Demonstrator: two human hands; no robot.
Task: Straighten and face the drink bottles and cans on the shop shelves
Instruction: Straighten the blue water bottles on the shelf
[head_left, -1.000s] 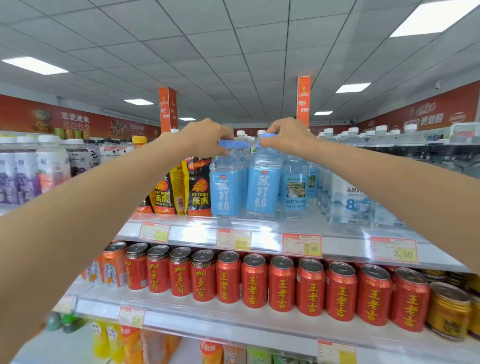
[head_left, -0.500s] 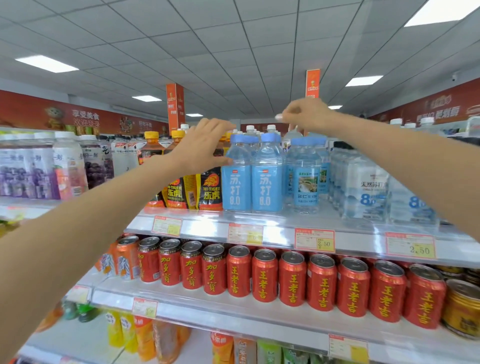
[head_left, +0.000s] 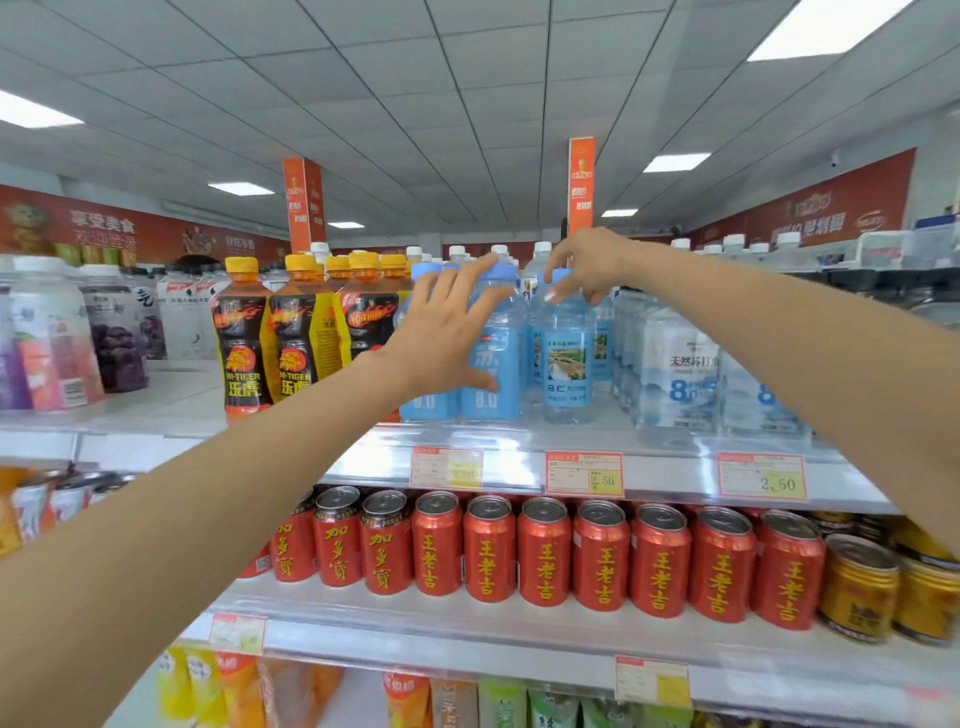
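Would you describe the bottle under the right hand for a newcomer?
On the top shelf, right of the orange-capped bottles, the right hand pinches a bottle. Its label shows a landscape picture, unlike the blue-labelled bottles to its left.

This is a shop, a kind of small supermarket. Long shelves (head_left: 665, 467) carry drink bottles (head_left: 567, 364) and cans (head_left: 545, 561) in rows, many of one kind side by side. Printed price tags (head_left: 584, 474) sit along the shelf edges. Red advertising banners (head_left: 104, 228) run along the far walls, and orange signs (head_left: 581, 182) hang from the tiled ceiling (head_left: 363, 78).
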